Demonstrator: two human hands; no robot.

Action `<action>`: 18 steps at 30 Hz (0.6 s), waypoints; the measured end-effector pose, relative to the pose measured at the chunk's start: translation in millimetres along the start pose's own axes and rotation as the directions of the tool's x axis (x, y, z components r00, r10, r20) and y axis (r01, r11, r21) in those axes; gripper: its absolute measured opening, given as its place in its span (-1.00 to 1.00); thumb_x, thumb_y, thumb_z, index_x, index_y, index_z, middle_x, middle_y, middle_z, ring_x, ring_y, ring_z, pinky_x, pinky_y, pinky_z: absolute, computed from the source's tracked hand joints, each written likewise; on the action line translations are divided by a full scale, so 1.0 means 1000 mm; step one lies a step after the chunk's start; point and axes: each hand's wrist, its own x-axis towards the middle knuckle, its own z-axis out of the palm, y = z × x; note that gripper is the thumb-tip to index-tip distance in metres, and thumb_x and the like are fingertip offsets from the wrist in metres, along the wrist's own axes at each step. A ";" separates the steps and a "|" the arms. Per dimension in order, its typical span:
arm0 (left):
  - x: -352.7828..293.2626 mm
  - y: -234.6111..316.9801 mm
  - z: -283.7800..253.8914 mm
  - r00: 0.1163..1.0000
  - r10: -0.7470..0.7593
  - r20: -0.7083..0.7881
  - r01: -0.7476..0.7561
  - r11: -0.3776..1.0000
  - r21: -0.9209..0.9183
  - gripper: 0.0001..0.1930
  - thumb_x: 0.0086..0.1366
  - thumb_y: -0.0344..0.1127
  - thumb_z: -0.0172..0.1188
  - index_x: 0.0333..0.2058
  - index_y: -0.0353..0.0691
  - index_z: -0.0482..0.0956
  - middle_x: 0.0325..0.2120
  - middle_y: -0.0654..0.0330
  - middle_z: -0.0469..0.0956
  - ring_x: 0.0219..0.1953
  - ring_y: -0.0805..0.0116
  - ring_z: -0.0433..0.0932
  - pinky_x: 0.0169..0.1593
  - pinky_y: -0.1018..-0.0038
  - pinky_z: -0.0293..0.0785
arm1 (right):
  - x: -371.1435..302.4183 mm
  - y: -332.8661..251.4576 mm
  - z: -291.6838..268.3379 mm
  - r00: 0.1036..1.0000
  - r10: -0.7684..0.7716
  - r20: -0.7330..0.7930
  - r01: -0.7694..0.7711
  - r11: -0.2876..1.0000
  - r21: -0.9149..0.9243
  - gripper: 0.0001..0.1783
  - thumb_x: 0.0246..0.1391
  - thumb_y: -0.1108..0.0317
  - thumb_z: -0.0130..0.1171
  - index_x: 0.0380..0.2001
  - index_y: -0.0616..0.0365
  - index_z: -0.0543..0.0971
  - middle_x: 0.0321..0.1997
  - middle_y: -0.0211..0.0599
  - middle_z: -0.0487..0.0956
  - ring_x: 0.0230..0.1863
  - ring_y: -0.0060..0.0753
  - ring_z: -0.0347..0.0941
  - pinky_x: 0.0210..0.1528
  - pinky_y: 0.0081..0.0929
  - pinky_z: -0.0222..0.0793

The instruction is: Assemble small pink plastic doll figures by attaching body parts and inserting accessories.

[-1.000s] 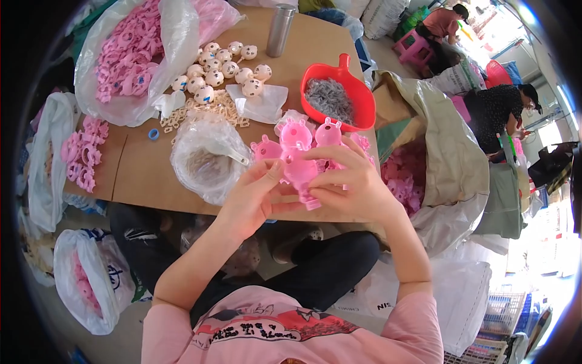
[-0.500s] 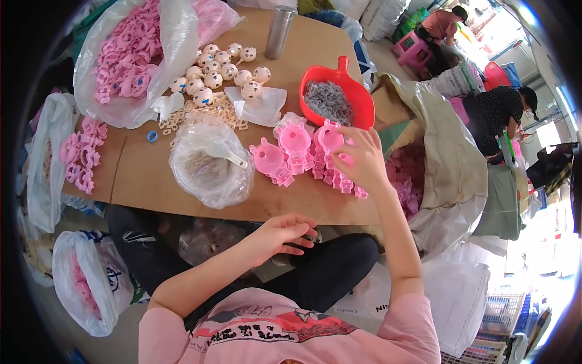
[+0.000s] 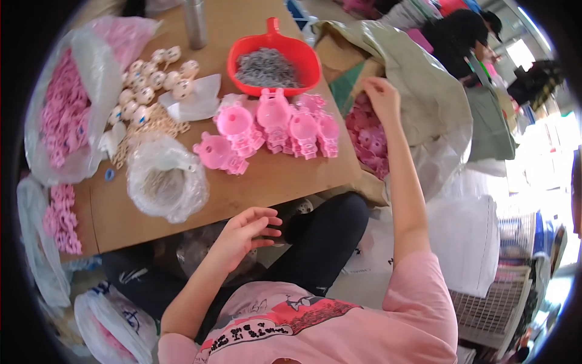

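My right hand [image 3: 382, 99] is over the mouth of a large beige woven sack [image 3: 424, 91] at the table's right edge. Its fingers are bent and slightly apart, with nothing visible in them. Pink plastic pieces [image 3: 367, 136] fill the sack opening beneath. Above my lap, just off the table's front edge, my left hand [image 3: 247, 235] hangs open and holds nothing. On the table between the hands and a red dustpan-shaped scoop [image 3: 314, 73] stands a cluster of pink animal-shaped plastic shells [image 3: 274, 118]. Small grey parts [image 3: 267, 68] lie heaped in the scoop.
Cream balls with dark spots [image 3: 145, 95] sit at the table's back left, near small beige pieces [image 3: 163, 121]. A clear plastic bag [image 3: 167, 176] stands in front of them. Farther left is a bag of pink parts [image 3: 63, 115]. A metal flask [image 3: 195, 24] stands behind. Another person [image 3: 454, 39] works at far right.
My right hand has moved right, from the pink shells to over the sack. My left hand stays open above my lap. The whole view has swung to the right.
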 end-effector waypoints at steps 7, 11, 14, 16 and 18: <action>0.004 -0.003 0.007 0.999 -0.041 0.029 0.039 0.997 0.060 -0.70 0.36 -0.27 0.00 0.03 -0.22 0.40 -0.08 0.14 0.50 -0.08 0.36 0.52 -0.05 0.43 0.44 | -0.084 0.161 0.011 0.783 0.580 0.227 -0.245 0.622 -0.744 -0.08 -0.27 -0.11 0.34 0.22 -0.13 0.29 0.28 -0.01 0.24 0.24 0.11 0.22 0.23 -0.05 0.18; -0.002 -0.003 0.001 0.998 -0.051 -0.046 0.054 0.996 0.073 -0.69 0.36 -0.26 0.01 0.02 -0.22 0.40 -0.07 0.14 0.50 -0.08 0.36 0.52 -0.04 0.43 0.44 | -0.107 0.147 0.024 0.727 0.671 0.146 -0.366 0.558 -0.744 -0.03 -0.21 -0.21 0.28 0.28 -0.23 0.17 0.39 -0.08 0.05 0.35 0.12 0.03 0.27 0.18 0.03; -0.002 -0.005 -0.001 0.997 -0.057 -0.045 0.060 0.996 0.064 -0.69 0.36 -0.26 0.01 0.03 -0.22 0.40 -0.07 0.15 0.50 -0.07 0.36 0.52 -0.04 0.43 0.44 | -0.107 0.120 0.025 0.793 0.600 0.110 -0.306 0.547 -0.779 -0.13 -0.12 -0.16 0.23 0.25 -0.17 0.21 0.35 -0.09 0.14 0.30 0.12 0.13 0.22 0.13 0.11; 0.000 -0.006 0.002 0.996 -0.081 -0.026 0.083 0.994 0.075 -0.69 0.36 -0.26 0.01 0.03 -0.22 0.40 -0.07 0.15 0.50 -0.07 0.36 0.51 -0.03 0.43 0.43 | -0.102 0.127 0.031 0.840 0.533 0.099 -0.229 0.515 -0.826 -0.21 -0.07 -0.12 0.21 0.23 -0.12 0.26 0.32 -0.09 0.20 0.25 0.12 0.21 0.18 0.08 0.20; 0.006 -0.008 0.006 0.996 -0.087 -0.002 0.087 0.993 0.075 -0.69 0.36 -0.26 0.01 0.03 -0.22 0.40 -0.07 0.15 0.50 -0.07 0.36 0.51 -0.03 0.43 0.43 | -0.098 0.161 0.029 0.789 0.571 0.225 -0.218 0.604 -0.767 -0.45 -0.01 0.03 0.16 0.06 -0.01 0.46 0.19 -0.02 0.36 0.08 0.13 0.38 0.05 -0.04 0.35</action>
